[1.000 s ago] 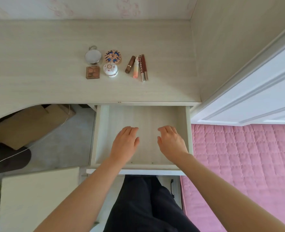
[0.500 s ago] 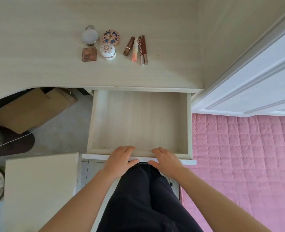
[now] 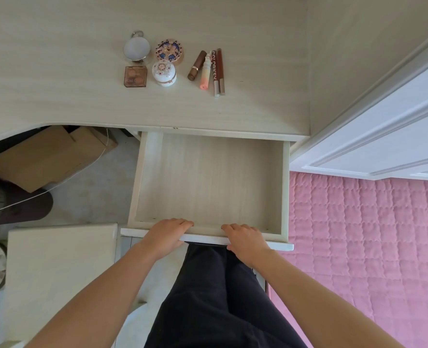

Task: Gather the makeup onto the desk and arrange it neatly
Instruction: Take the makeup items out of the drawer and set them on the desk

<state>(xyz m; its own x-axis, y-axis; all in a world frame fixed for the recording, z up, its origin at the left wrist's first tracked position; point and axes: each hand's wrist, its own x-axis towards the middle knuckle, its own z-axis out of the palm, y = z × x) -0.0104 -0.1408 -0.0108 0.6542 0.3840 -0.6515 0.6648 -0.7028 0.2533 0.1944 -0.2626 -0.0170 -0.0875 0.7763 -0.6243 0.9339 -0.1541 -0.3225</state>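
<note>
Brown-and-cream makeup [image 3: 164, 71] (two tidy clusters)

Desk [image 3: 57, 84]: pale wood-grain top, front edge curving inward at left. Drawer [image 3: 208, 182]: same finish, white front panel, pulled out beneath the desk's right part. Tall side panel [image 3: 358, 46]: matching pale wood, rising at the desk's right end. White panelled door [image 3: 383, 136]: just beside that panel. Pink quilted bedspread [image 3: 358, 247]: right of the drawer. Cardboard box [image 3: 44, 156]: on the pale floor [image 3: 95, 197] under the desk. Light: soft, even.
</note>
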